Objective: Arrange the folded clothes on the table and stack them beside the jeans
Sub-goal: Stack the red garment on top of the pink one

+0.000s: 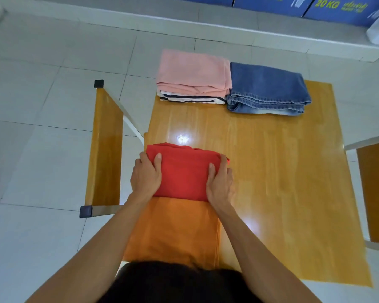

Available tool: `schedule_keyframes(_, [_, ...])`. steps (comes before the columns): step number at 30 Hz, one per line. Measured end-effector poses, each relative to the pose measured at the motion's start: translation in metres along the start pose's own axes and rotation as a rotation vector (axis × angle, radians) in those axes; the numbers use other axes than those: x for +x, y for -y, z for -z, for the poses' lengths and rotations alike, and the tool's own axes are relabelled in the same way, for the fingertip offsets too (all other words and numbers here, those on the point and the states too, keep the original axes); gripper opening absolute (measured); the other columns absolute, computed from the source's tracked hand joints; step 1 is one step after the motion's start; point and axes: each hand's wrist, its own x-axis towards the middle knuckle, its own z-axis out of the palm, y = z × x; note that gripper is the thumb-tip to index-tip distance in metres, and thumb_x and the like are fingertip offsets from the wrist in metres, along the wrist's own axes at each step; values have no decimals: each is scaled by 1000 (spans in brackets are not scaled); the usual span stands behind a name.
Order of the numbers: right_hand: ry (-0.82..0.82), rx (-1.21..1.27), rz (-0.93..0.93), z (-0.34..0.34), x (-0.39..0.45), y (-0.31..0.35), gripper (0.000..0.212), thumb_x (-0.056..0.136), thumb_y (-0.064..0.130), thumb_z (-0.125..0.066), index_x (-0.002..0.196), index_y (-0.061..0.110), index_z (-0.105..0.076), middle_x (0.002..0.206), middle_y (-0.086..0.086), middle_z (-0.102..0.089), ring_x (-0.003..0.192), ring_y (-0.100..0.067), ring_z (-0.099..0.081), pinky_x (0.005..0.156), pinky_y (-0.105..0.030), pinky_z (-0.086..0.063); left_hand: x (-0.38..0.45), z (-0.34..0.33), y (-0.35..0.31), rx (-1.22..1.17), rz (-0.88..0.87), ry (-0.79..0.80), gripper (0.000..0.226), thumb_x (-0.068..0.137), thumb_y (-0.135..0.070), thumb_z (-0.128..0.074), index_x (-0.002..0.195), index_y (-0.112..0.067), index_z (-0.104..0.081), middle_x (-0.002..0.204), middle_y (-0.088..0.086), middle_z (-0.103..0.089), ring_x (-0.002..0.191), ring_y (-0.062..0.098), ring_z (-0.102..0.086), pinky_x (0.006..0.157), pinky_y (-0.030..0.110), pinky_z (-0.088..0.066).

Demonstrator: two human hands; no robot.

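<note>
A folded red garment lies near the left edge of the wooden table. My left hand grips its left side and my right hand grips its right side, thumbs on top. A folded orange garment lies just below it, closest to me. At the far edge, folded blue jeans sit to the right. Touching them on the left is a stack: a pink garment on top of a black-and-white striped one.
A wooden bench with white legs stands left of the table. Another wooden seat is at the right. Blue cardboard boxes line the wall beyond a white step. The floor is pale tile.
</note>
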Motion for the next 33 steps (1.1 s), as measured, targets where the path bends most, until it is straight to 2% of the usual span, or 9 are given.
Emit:
schedule_keyframes(3, [18, 12, 71, 3, 3, 1, 51, 106, 46, -33, 155, 35, -28, 125, -11, -55, 104, -32, -62, 79, -43, -50, -1, 3, -1, -29, -64, -22, 59, 101, -56, -22, 143, -16, -34, 122, 13, -60, 108, 34, -62, 87, 50, -52])
schedule_keyframes(6, [23, 25, 133, 9, 13, 3, 48, 107, 42, -33, 154, 41, -30, 121, -8, -54, 91, -23, -59, 71, -35, -48, 2, 6, -5, -87, -126, -69, 55, 101, -55, -21, 150, -31, -21, 125, 9, -61, 110, 30, -62, 90, 54, -53])
schedule_keyframes(8, [2, 40, 162, 15, 25, 7, 46, 107, 39, -34, 153, 39, -35, 118, -7, -54, 84, -16, -53, 73, -38, -53, 8, 9, -11, -121, -167, -92, 49, 102, -53, -22, 148, -36, -22, 125, 6, -61, 110, 28, -62, 91, 53, -54])
schedule_keyframes(11, [-26, 75, 194, 25, 48, 20, 45, 108, 35, -35, 152, 32, -40, 116, -8, -54, 84, -14, -49, 81, -42, -55, 25, 19, -30, -170, -219, -130, 45, 103, -50, -21, 143, -32, -31, 122, 2, -62, 108, 23, -62, 91, 49, -54])
schedule_keyframes(16, [-133, 171, 300, 55, 109, 66, 44, 108, 31, -37, 151, 24, -44, 122, -10, -55, 97, -21, -56, 91, -36, -50, 77, 44, -87, -255, -312, -215, 45, 104, -50, -20, 136, -27, -41, 117, -2, -62, 105, 20, -63, 90, 46, -54])
schedule_keyframes(20, [-252, 184, 389, 84, 164, 111, 43, 108, 31, -38, 149, 23, -46, 109, -4, -50, 84, -14, -47, 77, -31, -45, 128, 70, -147, -323, -384, -278, 44, 105, -42, -24, 137, -19, -44, 116, -5, -60, 104, 14, -57, 90, 35, -47])
schedule_keyframes(23, [-301, 158, 427, 100, 210, 144, 44, 108, 37, -35, 149, 26, -46, 115, -7, -53, 86, -19, -53, 76, -35, -48, 169, 80, -186, -355, -419, -304, 44, 105, -42, -25, 136, -18, -45, 115, -5, -59, 101, 13, -56, 88, 32, -44])
schedule_keyframes(28, [-263, 164, 426, 94, 275, 176, 47, 108, 41, -31, 150, 26, -43, 121, -8, -53, 95, -27, -59, 83, -43, -53, 232, 76, -216, -354, -402, -320, 41, 106, -39, -27, 133, -17, -47, 108, -4, -58, 94, 14, -55, 80, 31, -41])
schedule_keyframes(33, [-149, 83, 348, 58, 305, 174, 50, 107, 46, -29, 151, 23, -39, 129, -11, -49, 103, -33, -60, 84, -48, -53, 274, 48, -203, -252, -330, -267, 42, 105, -41, -27, 131, -15, -47, 103, 1, -61, 91, 20, -57, 76, 35, -43])
